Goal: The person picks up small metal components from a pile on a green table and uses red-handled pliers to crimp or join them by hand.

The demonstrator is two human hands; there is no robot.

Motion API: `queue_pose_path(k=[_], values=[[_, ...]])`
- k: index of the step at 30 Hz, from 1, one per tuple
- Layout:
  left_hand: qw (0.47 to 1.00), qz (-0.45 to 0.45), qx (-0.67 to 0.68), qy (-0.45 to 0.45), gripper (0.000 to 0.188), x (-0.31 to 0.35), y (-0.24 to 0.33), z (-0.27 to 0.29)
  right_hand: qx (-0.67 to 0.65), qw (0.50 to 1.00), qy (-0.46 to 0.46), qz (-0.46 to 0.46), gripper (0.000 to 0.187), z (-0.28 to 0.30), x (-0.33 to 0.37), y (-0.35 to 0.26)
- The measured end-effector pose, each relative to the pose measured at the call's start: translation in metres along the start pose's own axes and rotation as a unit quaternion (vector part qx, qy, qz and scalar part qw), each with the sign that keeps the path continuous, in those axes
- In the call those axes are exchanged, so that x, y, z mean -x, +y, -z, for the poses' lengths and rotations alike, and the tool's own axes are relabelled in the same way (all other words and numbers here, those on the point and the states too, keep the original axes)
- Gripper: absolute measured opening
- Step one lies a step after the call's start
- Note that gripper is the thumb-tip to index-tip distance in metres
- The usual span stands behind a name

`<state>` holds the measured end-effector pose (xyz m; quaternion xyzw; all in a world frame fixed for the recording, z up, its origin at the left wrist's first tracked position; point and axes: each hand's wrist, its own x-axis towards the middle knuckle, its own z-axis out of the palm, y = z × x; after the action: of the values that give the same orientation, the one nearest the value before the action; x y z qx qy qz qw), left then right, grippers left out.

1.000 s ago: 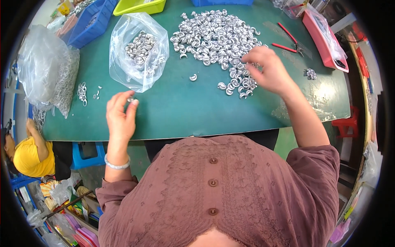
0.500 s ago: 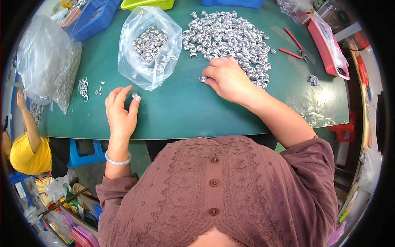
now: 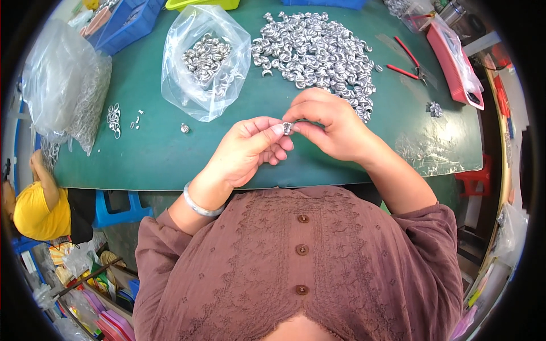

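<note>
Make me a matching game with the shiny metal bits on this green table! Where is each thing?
Things:
1. small metal piece
2. clear plastic bag
3. red-handled pliers
4. loose pile of metal pieces

Places:
A. right of the pile, near the red tray
B. between the fingertips of both hands
C. middle of the table's far side
D. left of the pile, partly filled with metal pieces

Pairs: 1-B, 2-D, 3-A, 4-C
</note>
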<state>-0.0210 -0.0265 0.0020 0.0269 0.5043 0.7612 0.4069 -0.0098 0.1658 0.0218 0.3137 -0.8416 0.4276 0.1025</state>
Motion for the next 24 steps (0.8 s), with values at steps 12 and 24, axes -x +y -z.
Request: queue_pose_path(k=[12, 24], values=[[0.983, 0.057, 0.159, -0.064, 0.021, -0.014, -0.004, -0.009, -0.161, 0.980, 0.022, -0.116, 0.008, 0.008, 0.015, 0.009], [0.996, -0.059, 0.042, 0.043, 0.015, -0.020, -0.007, -0.024, -0.157, 0.981, 0.059, -0.098, 0.010, 0.013, 0.020, 0.014]])
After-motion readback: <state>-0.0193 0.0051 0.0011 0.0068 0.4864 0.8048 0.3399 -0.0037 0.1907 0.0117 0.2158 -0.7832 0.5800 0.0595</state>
